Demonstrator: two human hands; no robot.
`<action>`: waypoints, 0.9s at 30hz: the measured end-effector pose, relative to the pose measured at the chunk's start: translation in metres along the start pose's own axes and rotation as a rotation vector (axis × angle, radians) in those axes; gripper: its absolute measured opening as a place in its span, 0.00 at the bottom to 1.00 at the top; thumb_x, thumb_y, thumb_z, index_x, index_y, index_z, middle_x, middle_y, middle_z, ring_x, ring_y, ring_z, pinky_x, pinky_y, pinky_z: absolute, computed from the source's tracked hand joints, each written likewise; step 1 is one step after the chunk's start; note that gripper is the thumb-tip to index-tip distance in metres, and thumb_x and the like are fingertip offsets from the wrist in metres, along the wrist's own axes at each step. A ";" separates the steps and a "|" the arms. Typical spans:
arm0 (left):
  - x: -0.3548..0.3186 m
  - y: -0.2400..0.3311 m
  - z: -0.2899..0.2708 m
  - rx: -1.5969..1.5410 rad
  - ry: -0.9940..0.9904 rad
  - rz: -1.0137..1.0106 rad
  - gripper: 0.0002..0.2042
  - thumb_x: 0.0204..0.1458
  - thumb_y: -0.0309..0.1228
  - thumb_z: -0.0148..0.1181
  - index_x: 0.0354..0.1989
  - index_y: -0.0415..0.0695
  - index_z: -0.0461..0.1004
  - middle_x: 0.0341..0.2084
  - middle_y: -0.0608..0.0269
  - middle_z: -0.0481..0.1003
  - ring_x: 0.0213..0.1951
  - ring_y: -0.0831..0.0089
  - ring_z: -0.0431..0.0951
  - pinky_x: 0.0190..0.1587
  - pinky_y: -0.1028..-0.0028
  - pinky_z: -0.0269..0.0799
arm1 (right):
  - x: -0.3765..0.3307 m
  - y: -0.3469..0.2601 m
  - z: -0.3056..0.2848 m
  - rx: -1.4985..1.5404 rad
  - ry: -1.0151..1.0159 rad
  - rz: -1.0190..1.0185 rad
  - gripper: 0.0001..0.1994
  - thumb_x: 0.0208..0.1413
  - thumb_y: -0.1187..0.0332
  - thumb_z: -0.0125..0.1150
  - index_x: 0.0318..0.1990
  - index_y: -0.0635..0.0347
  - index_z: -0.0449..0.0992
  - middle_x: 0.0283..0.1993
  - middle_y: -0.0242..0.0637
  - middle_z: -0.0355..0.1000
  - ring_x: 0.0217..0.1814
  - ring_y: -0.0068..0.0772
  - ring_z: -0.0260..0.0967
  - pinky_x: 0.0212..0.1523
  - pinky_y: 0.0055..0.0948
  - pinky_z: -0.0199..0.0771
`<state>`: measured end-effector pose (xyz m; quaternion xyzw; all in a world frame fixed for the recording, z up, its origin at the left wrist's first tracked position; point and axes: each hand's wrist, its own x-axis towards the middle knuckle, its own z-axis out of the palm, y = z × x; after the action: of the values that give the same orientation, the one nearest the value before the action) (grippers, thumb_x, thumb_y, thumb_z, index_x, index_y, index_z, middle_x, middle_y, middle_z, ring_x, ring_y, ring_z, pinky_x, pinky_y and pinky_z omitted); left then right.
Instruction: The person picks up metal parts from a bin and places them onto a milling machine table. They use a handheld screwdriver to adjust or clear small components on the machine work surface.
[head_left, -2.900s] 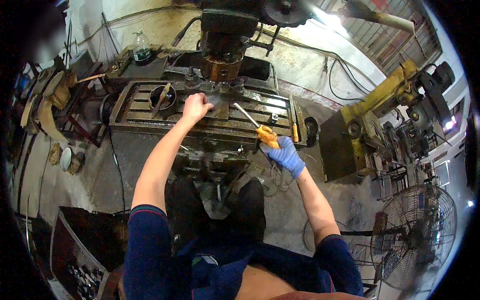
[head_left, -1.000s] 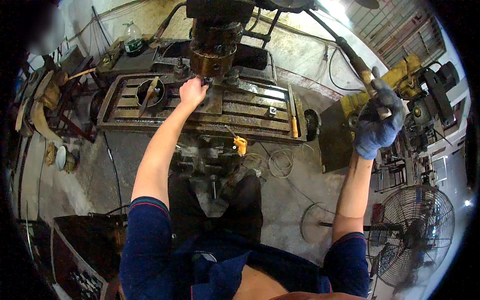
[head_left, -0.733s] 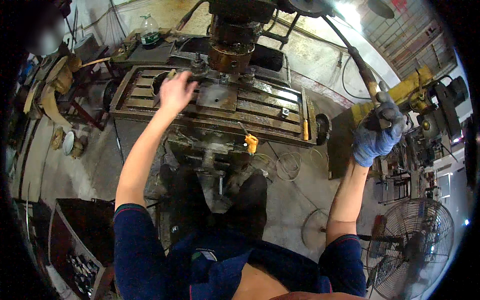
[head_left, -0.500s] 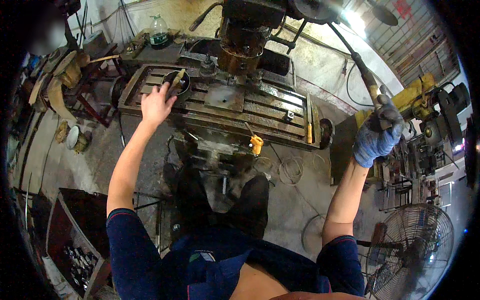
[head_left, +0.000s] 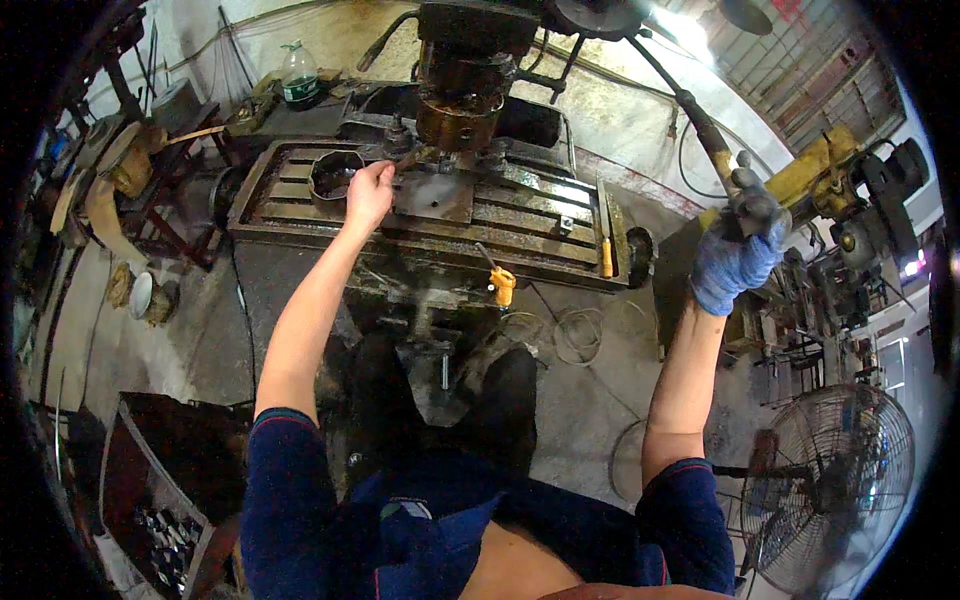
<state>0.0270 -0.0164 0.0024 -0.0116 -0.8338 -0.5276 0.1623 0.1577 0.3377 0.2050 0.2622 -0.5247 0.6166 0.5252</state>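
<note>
Bare left hand (head_left: 368, 192) outstretched forward, gloved right hand (head_left: 735, 265) raised, fist clenched

The left hand (head_left: 368, 192) has moved back right along the slotted machine table (head_left: 520, 225), from over the round dark bowl (head_left: 335, 175) to just beside the flat metal plate (head_left: 432, 197). The blue-gloved right hand (head_left: 735, 265), which earlier held the yellow-handled screwdriver (head_left: 497, 280) now lying at the table's front edge, grips the long lever (head_left: 700, 135).

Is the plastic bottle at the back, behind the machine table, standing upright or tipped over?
Upright. The plastic bottle stands with its cap on top and its base resting on the cluttered bench behind the machine table.
</note>
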 end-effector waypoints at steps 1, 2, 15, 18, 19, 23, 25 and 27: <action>0.016 -0.035 0.008 0.063 0.136 0.075 0.13 0.52 0.35 0.49 0.38 0.38 0.73 0.23 0.49 0.75 0.28 0.59 0.77 0.32 0.65 0.70 | -0.002 0.003 0.005 0.025 -0.010 0.016 0.16 0.52 0.58 0.49 0.24 0.63 0.69 0.31 0.42 0.70 0.38 0.38 0.67 0.45 0.35 0.62; 0.019 -0.031 0.019 0.060 0.145 0.069 0.13 0.52 0.35 0.49 0.37 0.38 0.74 0.25 0.49 0.75 0.30 0.57 0.76 0.34 0.65 0.69 | -0.001 0.003 0.002 0.024 -0.012 0.015 0.16 0.52 0.58 0.49 0.24 0.63 0.69 0.31 0.42 0.70 0.38 0.38 0.67 0.45 0.35 0.62; 0.019 -0.027 0.047 0.045 0.052 -0.024 0.13 0.49 0.34 0.51 0.39 0.40 0.74 0.31 0.47 0.74 0.38 0.55 0.75 0.39 0.65 0.69 | -0.016 0.003 0.004 -0.022 -0.050 0.022 0.18 0.55 0.56 0.44 0.20 0.59 0.66 0.26 0.41 0.66 0.44 0.43 0.65 0.62 0.51 0.46; 0.012 -0.018 0.044 0.085 0.036 -0.011 0.13 0.49 0.34 0.51 0.39 0.39 0.74 0.31 0.47 0.75 0.37 0.56 0.75 0.39 0.66 0.69 | -0.018 0.007 -0.005 0.002 -0.095 0.006 0.18 0.55 0.56 0.44 0.19 0.59 0.65 0.25 0.40 0.65 0.43 0.43 0.65 0.62 0.51 0.47; 0.010 -0.020 0.042 0.058 0.035 -0.027 0.13 0.49 0.34 0.51 0.39 0.39 0.74 0.31 0.47 0.75 0.37 0.56 0.76 0.39 0.66 0.69 | -0.021 0.008 -0.002 0.017 -0.076 0.020 0.18 0.55 0.57 0.45 0.19 0.59 0.65 0.25 0.40 0.65 0.43 0.43 0.65 0.61 0.51 0.47; 0.000 -0.019 0.043 -0.005 0.016 -0.054 0.13 0.50 0.34 0.51 0.39 0.39 0.74 0.30 0.48 0.75 0.36 0.58 0.76 0.39 0.67 0.69 | -0.028 0.009 -0.004 0.006 -0.041 0.036 0.18 0.54 0.57 0.46 0.19 0.60 0.64 0.25 0.40 0.65 0.43 0.43 0.65 0.61 0.51 0.48; -0.002 -0.022 0.044 -0.002 0.020 -0.036 0.13 0.49 0.33 0.51 0.38 0.39 0.74 0.30 0.48 0.75 0.36 0.58 0.76 0.38 0.67 0.69 | -0.031 0.010 -0.004 0.015 -0.013 0.053 0.18 0.54 0.57 0.47 0.18 0.60 0.64 0.25 0.40 0.65 0.43 0.43 0.65 0.61 0.51 0.48; -0.004 -0.033 0.040 0.023 0.030 0.054 0.13 0.52 0.32 0.50 0.40 0.35 0.72 0.18 0.58 0.71 0.19 0.72 0.68 0.23 0.73 0.63 | -0.034 0.012 -0.002 0.048 -0.002 0.069 0.18 0.53 0.58 0.47 0.18 0.60 0.64 0.24 0.39 0.64 0.42 0.42 0.65 0.60 0.52 0.48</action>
<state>0.0140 0.0053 -0.0437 -0.0242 -0.8367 -0.5135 0.1888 0.1574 0.3280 0.1698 0.2572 -0.5189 0.6464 0.4968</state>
